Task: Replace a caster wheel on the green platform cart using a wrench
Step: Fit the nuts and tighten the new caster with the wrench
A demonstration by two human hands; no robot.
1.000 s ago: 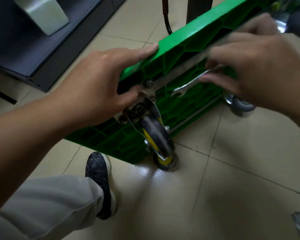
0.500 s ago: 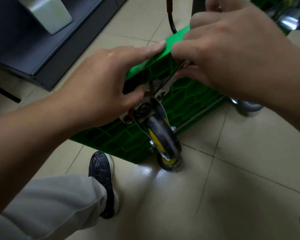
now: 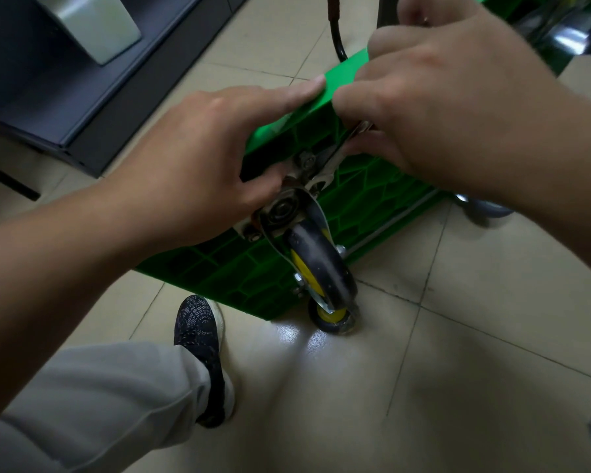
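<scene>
The green platform cart point(image 3: 219, 268) stands tipped on its edge, ribbed underside facing me. A caster wheel point(image 3: 321, 264), black tyre with yellow hub in a steel fork, is bolted near the cart's corner. My left hand point(image 3: 202, 165) grips the cart's top edge, index finger stretched along it and thumb pressed beside the caster's mounting plate. My right hand point(image 3: 434, 107) holds a steel wrench point(image 3: 335, 155), whose open jaw sits at a bolt on the mounting plate. Most of the wrench handle is hidden under my fingers.
A second caster point(image 3: 485, 209) shows at the right behind my right forearm. My leg in grey trousers and a dark shoe point(image 3: 202, 353) stand just below the cart. A dark grey cabinet point(image 3: 99, 107) fills the upper left. Tiled floor lies around.
My right hand has carried the wrench leftwards from the middle of the underside to the bolt by the caster plate. My left hand has kept its grip on the cart edge.
</scene>
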